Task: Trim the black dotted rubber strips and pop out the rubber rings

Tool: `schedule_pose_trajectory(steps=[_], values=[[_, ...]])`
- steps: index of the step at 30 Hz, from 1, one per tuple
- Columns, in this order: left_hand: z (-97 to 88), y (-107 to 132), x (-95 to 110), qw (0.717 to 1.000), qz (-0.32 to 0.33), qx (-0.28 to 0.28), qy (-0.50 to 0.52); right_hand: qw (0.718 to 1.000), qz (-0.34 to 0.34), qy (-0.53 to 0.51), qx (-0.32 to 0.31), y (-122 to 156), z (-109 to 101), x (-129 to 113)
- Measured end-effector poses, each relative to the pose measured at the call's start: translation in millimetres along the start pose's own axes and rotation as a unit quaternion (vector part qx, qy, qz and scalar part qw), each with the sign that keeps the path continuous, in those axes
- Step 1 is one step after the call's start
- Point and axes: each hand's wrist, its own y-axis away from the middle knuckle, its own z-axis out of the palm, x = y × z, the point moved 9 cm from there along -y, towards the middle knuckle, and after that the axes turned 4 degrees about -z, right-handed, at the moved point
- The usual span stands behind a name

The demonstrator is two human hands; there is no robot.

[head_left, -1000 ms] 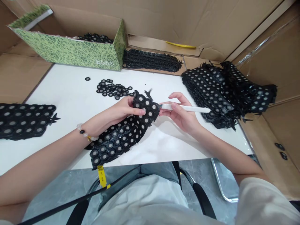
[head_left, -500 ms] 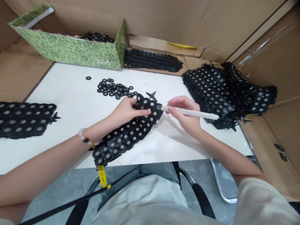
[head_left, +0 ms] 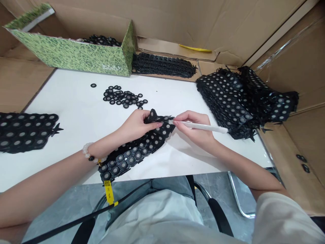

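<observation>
Left hand (head_left: 137, 126) grips black washer strip (head_left: 133, 152) on the white worktop (head_left: 76, 95). Right hand (head_left: 195, 129) pinches a white pen-like tool (head_left: 203, 126), tip at the strip.

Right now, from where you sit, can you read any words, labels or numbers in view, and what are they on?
Yellow lanyard tag: a QR code and small print, too blurred to read.
Green patterned cardboard box: a pale script mark, too small to read.
Nothing else legible.
</observation>
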Motion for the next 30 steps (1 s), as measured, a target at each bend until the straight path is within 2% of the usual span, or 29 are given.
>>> schedule_pose_trajectory(steps=[5,13,22,30], values=[[0.2,5.8,7.7,0.999,0.022,0.029,0.015,0.995,-0.091,0.038,0.012,4.5,0.9,-17.4],[-1.9,6.0,5.1,0.999,0.000,0.037,0.017,0.999,-0.043,0.008,0.012,1.7,-1.2,-3.3],[0.6,11.8,9.0,0.997,0.005,0.066,0.027,0.994,-0.083,0.072,0.003,4.3,9.1,-7.5],[3.7,13.7,9.9,0.998,0.003,0.060,0.029,0.993,-0.071,0.096,0.006,6.5,17.2,4.8]])
